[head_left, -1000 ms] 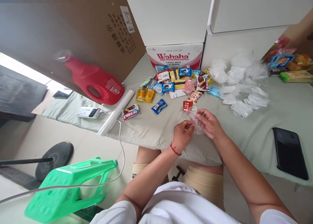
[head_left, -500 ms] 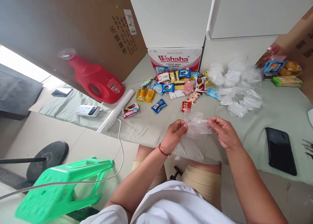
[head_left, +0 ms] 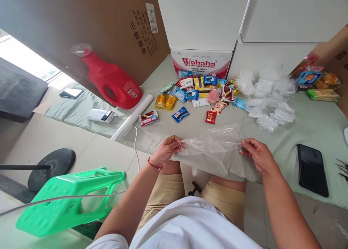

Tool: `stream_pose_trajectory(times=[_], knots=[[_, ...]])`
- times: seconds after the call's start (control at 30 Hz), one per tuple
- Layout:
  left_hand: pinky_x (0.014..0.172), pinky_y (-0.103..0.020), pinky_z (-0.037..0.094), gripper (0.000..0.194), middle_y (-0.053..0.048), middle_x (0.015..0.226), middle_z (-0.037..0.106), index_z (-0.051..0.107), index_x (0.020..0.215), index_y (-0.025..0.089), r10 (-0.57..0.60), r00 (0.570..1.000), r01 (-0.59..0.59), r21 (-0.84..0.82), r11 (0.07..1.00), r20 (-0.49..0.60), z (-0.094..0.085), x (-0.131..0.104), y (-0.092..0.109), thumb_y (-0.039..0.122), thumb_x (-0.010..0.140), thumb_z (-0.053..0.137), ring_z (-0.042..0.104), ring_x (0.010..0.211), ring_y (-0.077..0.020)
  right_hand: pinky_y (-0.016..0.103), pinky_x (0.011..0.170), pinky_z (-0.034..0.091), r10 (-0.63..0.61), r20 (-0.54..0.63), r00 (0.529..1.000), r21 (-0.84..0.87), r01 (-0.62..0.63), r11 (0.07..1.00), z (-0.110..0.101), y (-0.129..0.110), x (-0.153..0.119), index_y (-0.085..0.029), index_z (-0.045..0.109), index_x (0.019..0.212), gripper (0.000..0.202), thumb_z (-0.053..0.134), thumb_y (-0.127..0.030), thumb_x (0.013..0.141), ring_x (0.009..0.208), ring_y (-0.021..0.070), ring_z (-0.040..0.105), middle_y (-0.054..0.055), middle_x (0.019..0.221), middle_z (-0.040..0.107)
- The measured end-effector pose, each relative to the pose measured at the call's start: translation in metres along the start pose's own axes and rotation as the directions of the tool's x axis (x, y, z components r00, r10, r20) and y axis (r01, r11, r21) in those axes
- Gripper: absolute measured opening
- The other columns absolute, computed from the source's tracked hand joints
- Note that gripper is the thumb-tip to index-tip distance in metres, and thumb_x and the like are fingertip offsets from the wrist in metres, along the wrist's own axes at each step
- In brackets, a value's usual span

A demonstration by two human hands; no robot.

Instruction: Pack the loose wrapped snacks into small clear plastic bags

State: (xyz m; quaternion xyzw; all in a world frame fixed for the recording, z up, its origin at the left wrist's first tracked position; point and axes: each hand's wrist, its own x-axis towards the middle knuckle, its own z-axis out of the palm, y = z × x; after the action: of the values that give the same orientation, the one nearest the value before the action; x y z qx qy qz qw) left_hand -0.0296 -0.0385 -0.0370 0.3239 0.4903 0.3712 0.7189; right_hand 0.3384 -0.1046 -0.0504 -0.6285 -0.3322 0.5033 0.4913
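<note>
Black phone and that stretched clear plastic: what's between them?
The right hand, pinching the clear plastic's end, then bare cloth before the black phone, in the head view.

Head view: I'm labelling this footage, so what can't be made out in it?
- Clear plastic between left hand and right hand: head view, crumpled and see-through; bag or sheet, can't tell.
- Snack pile, lower packets: head view, covered by upper ones.
- White object: head view, cut off by right edge.
- Thin dark items: head view, cut off there too.
- Red packet, fine print: head view, too small.
</note>
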Motion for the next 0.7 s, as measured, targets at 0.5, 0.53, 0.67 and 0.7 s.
stream_pose_trajectory(times=[0.5,0.53,0.67,0.7], knots=[[0.047,-0.018,0.041,0.031,0.005,0.068,0.06,0.044,0.083,0.022,0.147,0.939,-0.147,0.026,0.989,-0.311,0.036,0.011,-0.021,0.04,0.083,0.07,0.052,0.046,-0.006,0.061,0.119,0.037,-0.645,0.495,0.582,-0.572,0.777,0.263,0.072,0.007,-0.018,-0.027,0.062,0.135,0.053,0.076,-0.046,0.087,0.145,0.0369,0.04,0.013,0.146,0.056],[0.043,-0.017,0.035,0.029,0.007,0.065,0.055,0.043,0.083,0.023,0.181,0.929,-0.175,0.049,0.983,-0.323,0.041,0.012,-0.022,0.04,0.085,0.066,0.045,0.043,-0.0048,0.06,0.116,0.04,-0.649,0.476,0.593,-0.553,0.776,0.303,0.081,0.011,-0.015,-0.027,0.066,0.127,0.038,0.07,-0.042,0.092,0.144,0.0356,0.041,0.012,0.141,0.06],[0.04,-0.016,0.026,0.028,0.01,0.06,0.044,0.044,0.085,0.024,0.231,0.93,-0.209,0.105,0.972,-0.285,0.044,0.009,-0.012,0.041,0.085,0.066,0.036,0.043,-0.005,0.055,0.112,0.045,-0.664,0.312,0.68,-0.444,0.722,0.531,0.092,-0.002,0.001,-0.027,0.071,0.097,0.017,0.057,-0.035,0.1,0.133,0.0295,0.053,0.008,0.118,0.07],[0.041,-0.016,0.027,0.029,0.01,0.059,0.044,0.046,0.085,0.023,0.22,0.95,-0.193,0.138,0.971,-0.22,0.04,0.007,-0.005,0.042,0.084,0.068,0.036,0.044,-0.005,0.052,0.109,0.047,-0.633,0.278,0.722,-0.39,0.687,0.613,0.089,-0.011,0.004,-0.026,0.071,0.095,0.018,0.059,-0.038,0.1,0.127,0.028,0.058,0.008,0.117,0.071]])
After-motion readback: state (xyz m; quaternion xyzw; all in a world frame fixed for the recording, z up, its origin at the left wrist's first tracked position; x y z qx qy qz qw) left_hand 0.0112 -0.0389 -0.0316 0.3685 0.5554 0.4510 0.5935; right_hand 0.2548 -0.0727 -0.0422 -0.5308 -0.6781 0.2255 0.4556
